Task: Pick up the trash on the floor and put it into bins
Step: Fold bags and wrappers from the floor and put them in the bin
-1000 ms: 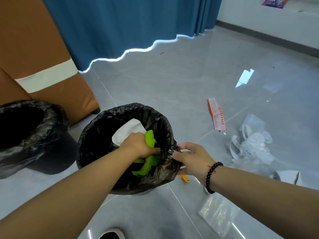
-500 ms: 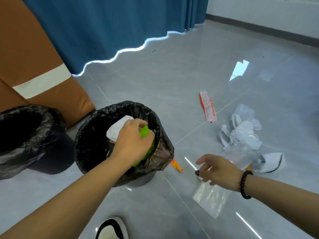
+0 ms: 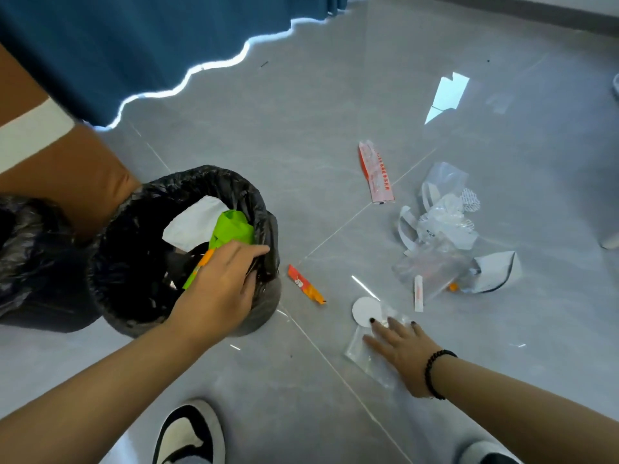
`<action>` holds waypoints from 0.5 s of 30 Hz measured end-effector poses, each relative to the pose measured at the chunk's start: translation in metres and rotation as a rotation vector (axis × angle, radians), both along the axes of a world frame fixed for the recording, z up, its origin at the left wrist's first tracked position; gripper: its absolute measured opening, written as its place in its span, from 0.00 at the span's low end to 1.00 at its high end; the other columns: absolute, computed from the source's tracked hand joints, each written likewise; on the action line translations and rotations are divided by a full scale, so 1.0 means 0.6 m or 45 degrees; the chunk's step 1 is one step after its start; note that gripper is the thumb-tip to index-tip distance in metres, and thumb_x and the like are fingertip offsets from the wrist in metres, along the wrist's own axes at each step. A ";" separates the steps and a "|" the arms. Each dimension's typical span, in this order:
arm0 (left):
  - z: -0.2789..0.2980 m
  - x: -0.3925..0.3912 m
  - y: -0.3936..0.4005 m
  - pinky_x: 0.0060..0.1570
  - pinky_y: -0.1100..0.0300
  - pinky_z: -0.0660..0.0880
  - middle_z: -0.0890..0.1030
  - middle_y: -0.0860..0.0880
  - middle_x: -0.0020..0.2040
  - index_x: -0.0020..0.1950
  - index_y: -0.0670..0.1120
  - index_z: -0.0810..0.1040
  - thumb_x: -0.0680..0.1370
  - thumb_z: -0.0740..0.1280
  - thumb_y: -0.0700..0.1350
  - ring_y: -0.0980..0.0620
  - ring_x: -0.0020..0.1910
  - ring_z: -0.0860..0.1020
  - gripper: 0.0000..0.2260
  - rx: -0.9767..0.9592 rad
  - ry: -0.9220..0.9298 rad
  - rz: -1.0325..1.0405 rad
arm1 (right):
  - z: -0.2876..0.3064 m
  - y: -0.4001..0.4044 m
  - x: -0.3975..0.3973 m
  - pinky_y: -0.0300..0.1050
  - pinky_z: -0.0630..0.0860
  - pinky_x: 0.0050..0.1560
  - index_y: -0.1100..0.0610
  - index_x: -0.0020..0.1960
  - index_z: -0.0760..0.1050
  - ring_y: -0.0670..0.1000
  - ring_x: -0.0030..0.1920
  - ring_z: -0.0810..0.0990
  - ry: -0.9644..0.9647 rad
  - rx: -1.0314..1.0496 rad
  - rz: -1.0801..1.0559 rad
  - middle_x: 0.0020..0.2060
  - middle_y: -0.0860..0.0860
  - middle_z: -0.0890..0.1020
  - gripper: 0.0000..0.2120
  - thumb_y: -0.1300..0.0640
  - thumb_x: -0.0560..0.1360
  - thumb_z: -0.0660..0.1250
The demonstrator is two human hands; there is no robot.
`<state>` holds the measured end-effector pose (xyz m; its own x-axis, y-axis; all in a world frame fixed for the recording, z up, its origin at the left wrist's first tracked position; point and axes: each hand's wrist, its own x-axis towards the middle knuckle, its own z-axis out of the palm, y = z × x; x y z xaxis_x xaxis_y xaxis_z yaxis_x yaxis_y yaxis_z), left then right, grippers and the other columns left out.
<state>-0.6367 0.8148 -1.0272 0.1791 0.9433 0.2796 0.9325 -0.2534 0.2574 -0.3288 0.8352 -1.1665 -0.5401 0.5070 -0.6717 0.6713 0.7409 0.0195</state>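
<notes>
A bin lined with a black bag [image 3: 258,199] stands left of centre; a green wrapper [image 3: 231,229] and white paper [image 3: 191,226] stick up inside it. My left hand [image 3: 221,289] lies over the bin's near rim, its fingers stretched out on the lower end of the green wrapper. My right hand [image 3: 402,349] is spread flat on a clear plastic bag [image 3: 365,363] on the floor, fingertips at a white round disc [image 3: 363,308]. Loose on the tiles lie a small orange wrapper [image 3: 304,288], a long red-and-white wrapper [image 3: 376,172], a white stick packet [image 3: 418,293] and a heap of clear plastic and white paper [image 3: 442,229].
A second black-lined bin [image 3: 30,262] stands at the far left, against a brown sofa [image 3: 67,162]. A blue curtain [image 3: 134,45] hangs behind. My shoe [image 3: 191,433] is on the floor just below the near bin.
My right hand let go of the bin's rim and dropped right onto the clear bag on the floor. My left hand uncurled and now lies over the green wrapper at the rim.
</notes>
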 end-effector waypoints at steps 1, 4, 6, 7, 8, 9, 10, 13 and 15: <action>0.001 -0.006 -0.001 0.55 0.58 0.71 0.77 0.45 0.51 0.61 0.41 0.77 0.76 0.63 0.39 0.47 0.52 0.76 0.14 0.016 0.041 -0.073 | -0.001 -0.002 -0.001 0.61 0.55 0.72 0.51 0.76 0.36 0.63 0.75 0.45 0.001 0.017 0.005 0.76 0.56 0.39 0.47 0.59 0.72 0.68; 0.003 -0.027 0.000 0.54 0.54 0.74 0.80 0.43 0.51 0.58 0.39 0.80 0.77 0.64 0.39 0.45 0.51 0.78 0.12 0.103 0.211 -0.275 | -0.003 -0.010 -0.002 0.59 0.64 0.67 0.54 0.77 0.38 0.67 0.72 0.55 -0.011 0.071 0.065 0.76 0.61 0.44 0.43 0.64 0.74 0.65; -0.001 -0.039 -0.002 0.52 0.51 0.74 0.81 0.42 0.52 0.57 0.40 0.82 0.76 0.66 0.38 0.44 0.51 0.78 0.11 0.153 0.294 -0.328 | -0.009 -0.021 0.003 0.59 0.73 0.56 0.58 0.75 0.45 0.68 0.62 0.70 0.127 0.178 0.140 0.73 0.65 0.55 0.39 0.64 0.73 0.67; -0.005 -0.042 -0.004 0.51 0.51 0.73 0.82 0.42 0.53 0.57 0.40 0.82 0.75 0.67 0.37 0.43 0.52 0.78 0.11 0.155 0.308 -0.332 | -0.015 -0.023 0.009 0.56 0.77 0.48 0.60 0.72 0.53 0.64 0.51 0.78 0.233 0.238 0.168 0.68 0.64 0.66 0.40 0.62 0.68 0.73; -0.007 -0.045 -0.006 0.51 0.51 0.73 0.82 0.42 0.53 0.56 0.40 0.82 0.75 0.67 0.37 0.43 0.52 0.78 0.11 0.150 0.308 -0.324 | -0.020 -0.021 0.015 0.51 0.78 0.38 0.59 0.66 0.62 0.58 0.39 0.81 0.279 0.284 0.189 0.60 0.61 0.75 0.41 0.59 0.59 0.79; -0.009 -0.046 -0.011 0.51 0.51 0.73 0.82 0.42 0.54 0.56 0.40 0.82 0.75 0.67 0.37 0.43 0.53 0.79 0.11 0.144 0.299 -0.309 | -0.019 -0.021 0.020 0.46 0.76 0.32 0.57 0.60 0.67 0.53 0.31 0.79 0.343 0.300 0.163 0.51 0.56 0.80 0.41 0.58 0.51 0.81; -0.010 -0.042 -0.014 0.51 0.50 0.73 0.82 0.41 0.55 0.56 0.40 0.82 0.76 0.66 0.37 0.41 0.54 0.79 0.10 0.142 0.278 -0.293 | -0.016 -0.018 0.026 0.42 0.75 0.30 0.55 0.56 0.70 0.51 0.28 0.78 0.478 0.339 0.116 0.47 0.53 0.81 0.39 0.58 0.47 0.81; -0.001 -0.016 -0.033 0.55 0.49 0.69 0.79 0.40 0.60 0.54 0.41 0.82 0.75 0.65 0.36 0.39 0.59 0.77 0.10 0.181 0.206 -0.234 | 0.030 -0.028 0.016 0.37 0.75 0.36 0.52 0.54 0.75 0.49 0.33 0.80 0.952 0.334 -0.320 0.49 0.49 0.80 0.29 0.63 0.55 0.79; 0.012 0.010 -0.049 0.58 0.49 0.67 0.77 0.39 0.63 0.54 0.42 0.82 0.73 0.66 0.35 0.40 0.63 0.74 0.11 0.195 0.123 -0.227 | 0.075 -0.037 0.003 0.29 0.72 0.44 0.48 0.54 0.75 0.47 0.39 0.79 1.226 0.156 -0.770 0.51 0.43 0.76 0.20 0.65 0.67 0.74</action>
<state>-0.6305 0.7853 -1.0202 0.3718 0.8422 0.3906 0.8878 -0.4455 0.1154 -0.3269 0.8131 -1.1217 -0.4487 0.8928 -0.0391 0.6927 0.3199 -0.6464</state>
